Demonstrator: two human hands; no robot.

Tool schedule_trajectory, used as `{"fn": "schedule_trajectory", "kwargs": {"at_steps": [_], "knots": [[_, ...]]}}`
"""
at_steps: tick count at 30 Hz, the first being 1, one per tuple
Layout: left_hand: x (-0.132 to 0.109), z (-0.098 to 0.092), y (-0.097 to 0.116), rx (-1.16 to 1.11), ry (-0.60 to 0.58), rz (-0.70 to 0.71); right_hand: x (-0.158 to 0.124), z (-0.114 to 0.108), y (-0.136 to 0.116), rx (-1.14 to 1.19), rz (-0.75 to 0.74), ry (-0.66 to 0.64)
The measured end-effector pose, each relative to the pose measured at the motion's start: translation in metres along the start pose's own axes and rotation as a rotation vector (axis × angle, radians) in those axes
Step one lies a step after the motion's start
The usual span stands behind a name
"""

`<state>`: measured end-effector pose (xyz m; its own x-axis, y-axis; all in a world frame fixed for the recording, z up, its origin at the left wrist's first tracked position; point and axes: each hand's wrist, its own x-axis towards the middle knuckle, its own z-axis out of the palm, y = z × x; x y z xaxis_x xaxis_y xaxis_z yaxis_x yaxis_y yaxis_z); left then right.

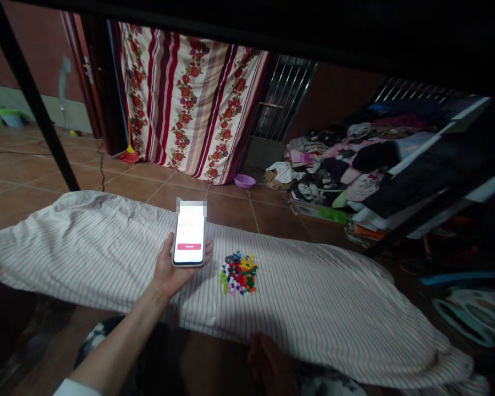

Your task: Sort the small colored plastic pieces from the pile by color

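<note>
Phone: here it is, one phone [189, 235], screen lit, lying across the palm and fingers of the left hand [176, 275], above the striped cloth [322, 302].
Left hand: one, wrapped around the phone's lower part, thumb at one edge, fingertips peeking out past the other.
Right hand: one [269, 357], down in the shadow by the cloth's near edge, apart from the phone; too dark to tell how its grip stands.
Coloured pieces: one cluster [240, 274] on the cloth, right of the phone, too tightly packed to count.
Beyond: one purple basin [245, 181], one flowered curtain [190, 110].
</note>
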<state>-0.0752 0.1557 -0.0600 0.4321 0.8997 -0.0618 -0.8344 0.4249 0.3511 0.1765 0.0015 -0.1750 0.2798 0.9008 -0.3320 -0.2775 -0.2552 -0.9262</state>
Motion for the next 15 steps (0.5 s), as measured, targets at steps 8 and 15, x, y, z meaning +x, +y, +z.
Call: {"fn": "schedule_trajectory", "kwargs": {"at_steps": [8, 15], "knots": [[0.034, -0.036, 0.048, -0.029, 0.142, 0.144, 0.072, -0.01, -0.042, -0.273, -0.356, 0.4], [0.033, -0.079, 0.063, -0.12, 0.19, 0.196, 0.143, -0.02, -0.031, -0.583, -0.465, 0.379]]}}
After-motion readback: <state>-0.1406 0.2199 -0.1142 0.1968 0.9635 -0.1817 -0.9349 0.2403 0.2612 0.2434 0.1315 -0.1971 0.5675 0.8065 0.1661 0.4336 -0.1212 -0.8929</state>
